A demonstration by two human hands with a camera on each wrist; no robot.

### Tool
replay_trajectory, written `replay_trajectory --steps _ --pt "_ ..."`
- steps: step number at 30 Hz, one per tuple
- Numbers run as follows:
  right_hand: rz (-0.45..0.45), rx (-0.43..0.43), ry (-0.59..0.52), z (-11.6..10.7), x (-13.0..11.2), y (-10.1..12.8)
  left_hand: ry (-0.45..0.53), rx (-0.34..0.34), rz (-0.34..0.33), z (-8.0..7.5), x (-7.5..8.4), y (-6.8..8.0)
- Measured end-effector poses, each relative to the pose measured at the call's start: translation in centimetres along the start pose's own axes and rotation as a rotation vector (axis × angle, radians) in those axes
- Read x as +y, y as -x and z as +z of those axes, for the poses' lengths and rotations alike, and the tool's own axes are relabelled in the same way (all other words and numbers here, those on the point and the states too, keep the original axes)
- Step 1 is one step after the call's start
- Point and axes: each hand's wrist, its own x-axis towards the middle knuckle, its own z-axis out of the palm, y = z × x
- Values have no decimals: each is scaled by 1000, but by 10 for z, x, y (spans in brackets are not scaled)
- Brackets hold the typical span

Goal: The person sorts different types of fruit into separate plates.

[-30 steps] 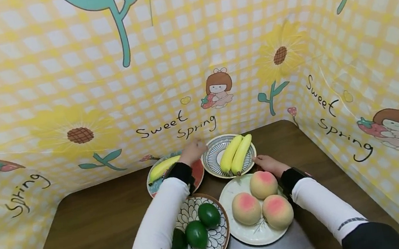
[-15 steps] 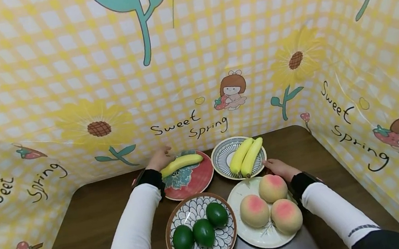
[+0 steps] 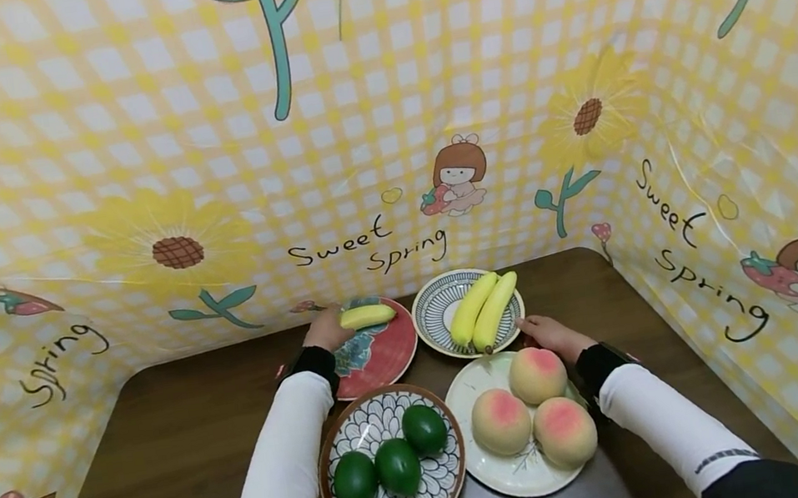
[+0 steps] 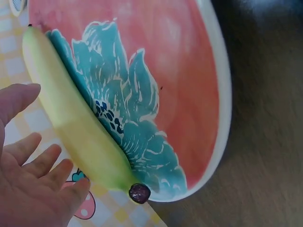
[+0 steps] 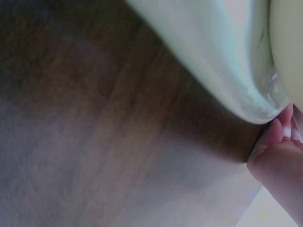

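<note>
At bench far edge: left hand open beside banana on red plate; right hand pinches striped plate rim, two bananas already there.

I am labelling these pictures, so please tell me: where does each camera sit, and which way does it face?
Head: worn high, facing forward and down at the brown wooden table; both white sleeves and hands show.
Left wrist: beside the left hand, facing the single yellow banana on the red plate with the teal flower; open fingers show.
Right wrist: low by the right hand, facing the white plate's rim.
Head and left wrist share banana and red plate.
</note>
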Motion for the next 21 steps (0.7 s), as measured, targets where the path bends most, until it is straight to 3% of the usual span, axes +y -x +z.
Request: replay_trajectory --steps 7,15,21 --pt "2 34 45 -1 -2 -2 -107 48 -38 -1 5 0" --pt "-6 40 45 2 1 -5 -244 206 15 9 -14 2" --pt "-1 45 69 2 0 -5 -293 205 9 10 -11 4"
